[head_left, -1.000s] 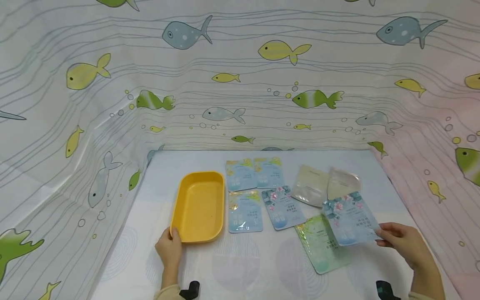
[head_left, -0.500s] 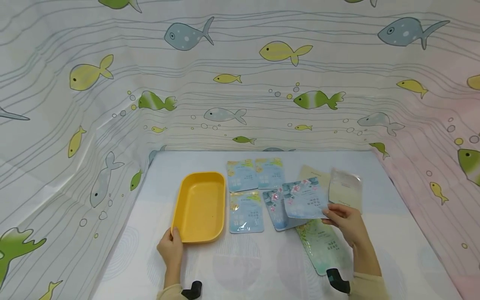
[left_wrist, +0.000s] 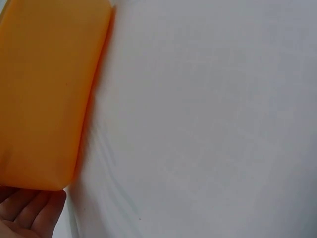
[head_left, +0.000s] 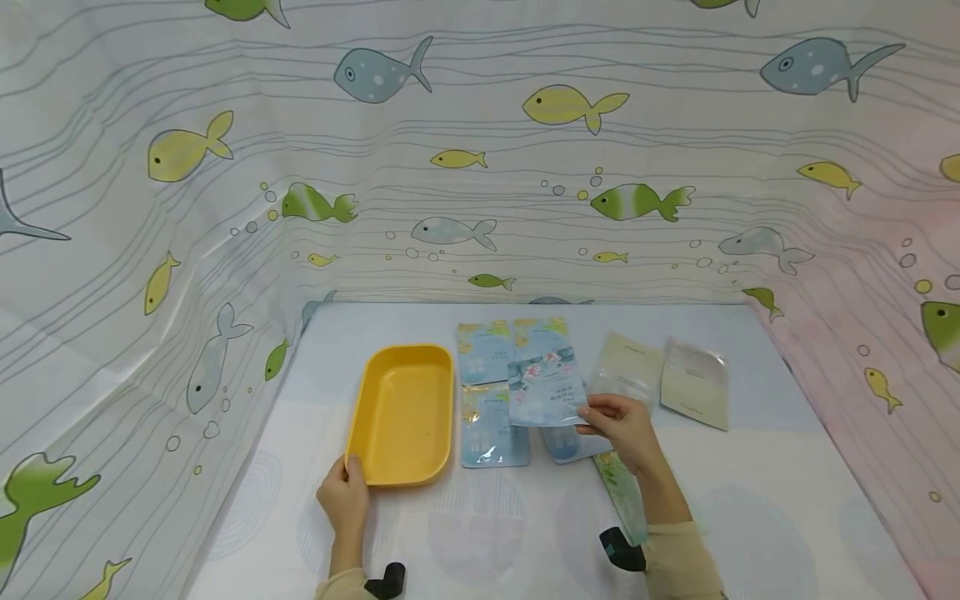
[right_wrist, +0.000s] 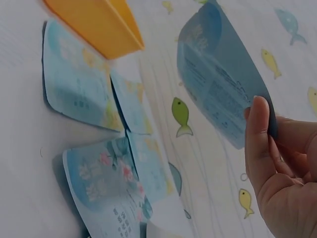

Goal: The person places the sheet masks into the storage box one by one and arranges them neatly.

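My left hand (head_left: 344, 500) grips the near left corner of a yellow plastic tray (head_left: 401, 417), thumb over its rim. The tray's side (left_wrist: 49, 94) and my curled fingers show in the left wrist view. My right hand (head_left: 621, 425) pinches the corner of a flat blue packet with pink flowers (head_left: 547, 387), much like a sheet-mask packet. It is held up above the other packets, right of the tray. In the right wrist view the packet (right_wrist: 223, 74) hangs tilted between thumb and fingers. Beneath it lies another flower-print blue packet (right_wrist: 106, 188), partly covered in the head view.
Blue packets with yellow print (head_left: 495, 442) lie beside the tray, partly covered. Two pale, clear-edged packets (head_left: 696, 383) lie at the back right. A green packet (head_left: 621, 492) lies partly under the right forearm. A fish-print curtain (head_left: 480, 192) surrounds the white table (head_left: 780, 500).
My right hand has carried the flower-print packet leftward from the right side, over the other packets towards the tray. The left hand and tray have stayed in place.
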{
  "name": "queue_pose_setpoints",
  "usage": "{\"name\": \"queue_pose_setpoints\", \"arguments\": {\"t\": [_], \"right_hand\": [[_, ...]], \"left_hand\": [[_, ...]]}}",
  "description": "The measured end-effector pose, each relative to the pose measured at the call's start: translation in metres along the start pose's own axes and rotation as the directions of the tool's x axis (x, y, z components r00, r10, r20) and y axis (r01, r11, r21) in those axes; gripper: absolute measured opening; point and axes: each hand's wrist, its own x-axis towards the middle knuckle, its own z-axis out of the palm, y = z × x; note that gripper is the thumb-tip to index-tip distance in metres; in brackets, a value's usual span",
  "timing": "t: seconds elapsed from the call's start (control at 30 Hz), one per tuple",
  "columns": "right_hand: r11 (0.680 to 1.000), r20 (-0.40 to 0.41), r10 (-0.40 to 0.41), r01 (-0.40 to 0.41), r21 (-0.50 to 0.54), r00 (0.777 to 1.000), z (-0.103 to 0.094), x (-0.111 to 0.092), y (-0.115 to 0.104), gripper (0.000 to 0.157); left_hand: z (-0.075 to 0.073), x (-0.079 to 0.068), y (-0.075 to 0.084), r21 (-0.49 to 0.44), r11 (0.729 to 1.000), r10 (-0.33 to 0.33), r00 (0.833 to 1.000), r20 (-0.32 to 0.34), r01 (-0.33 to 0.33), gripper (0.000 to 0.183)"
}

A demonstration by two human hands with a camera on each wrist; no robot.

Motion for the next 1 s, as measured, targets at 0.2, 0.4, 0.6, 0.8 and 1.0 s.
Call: {"name": "queue_pose_setpoints", "arguments": {"t": [0.2,0.4,0.6,0.8,1.0], "right_hand": [[1.000,0.021,0.018,-0.018,-0.004,1.000,0.013,0.007,-0.001,0.032],[0.999,0.033,0.042,-0.041,-0.023,0.999,0.028,0.016,-0.002,0.030],[0.997,0.074,0.070,-0.068,-0.028,0.995,0.046,0.024,-0.001,0.029],[0.998,0.119,0.064,-0.061,-0.033,0.991,0.066,0.029,0.003,0.027],[0.999,0.158,0.049,-0.045,-0.028,0.986,0.087,0.031,0.008,0.026]], "left_hand": [[0.000,0.001,0.000,0.036,0.999,-0.007,1.000,0.009,0.007,0.019],[0.000,0.001,0.001,0.036,0.999,-0.014,1.000,0.016,0.013,0.020],[0.001,0.003,0.000,0.040,0.999,-0.019,1.000,0.003,0.019,0.020],[0.000,0.002,0.000,0.039,0.999,-0.023,1.000,0.003,0.023,0.020],[-0.001,0.000,0.001,0.034,0.999,-0.038,0.999,0.007,0.038,0.020]]}}
